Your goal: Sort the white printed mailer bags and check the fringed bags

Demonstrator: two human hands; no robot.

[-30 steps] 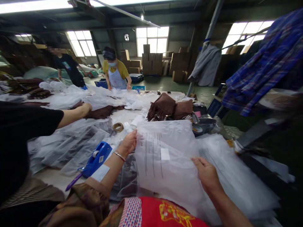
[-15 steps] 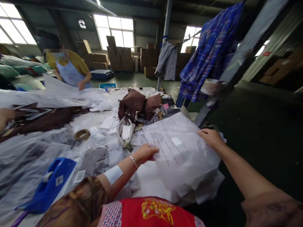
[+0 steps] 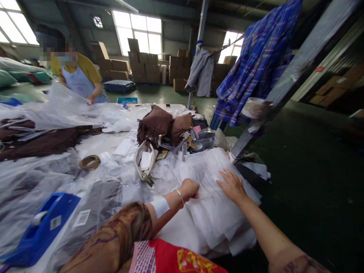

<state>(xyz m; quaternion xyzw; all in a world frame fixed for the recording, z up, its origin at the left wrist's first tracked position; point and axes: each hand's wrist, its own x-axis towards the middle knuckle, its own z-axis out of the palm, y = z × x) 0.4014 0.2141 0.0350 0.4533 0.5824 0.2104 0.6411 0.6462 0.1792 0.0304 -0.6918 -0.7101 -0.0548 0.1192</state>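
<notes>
A translucent plastic bag [image 3: 209, 172] with printed text lies on a stack of similar bags [image 3: 206, 227] at the table's right end. My left hand [image 3: 189, 189], with a bracelet at the wrist, is closed on the left edge of the printed bag; its fingertips are partly hidden. On the bag's right part rests my right hand [image 3: 233, 186], fingers spread and holding nothing. Beyond my hands sit brown fringed bags [image 3: 155, 123] and a small whitish pouch [image 3: 145, 161] with a zipper.
To the left are a blue tape dispenser [image 3: 42, 231], a tape roll [image 3: 90, 162] and plastic-wrapped dark items [image 3: 93, 204]. A co-worker [image 3: 81, 76] handles plastic sheeting across the table. A slanted metal post [image 3: 281, 98] rises at the right, beside a hanging plaid shirt [image 3: 253, 64].
The printed bag, held up between both hands before, now lies lower on the stack. My right hand has let go of its far edge, moved left and spread its fingers.
</notes>
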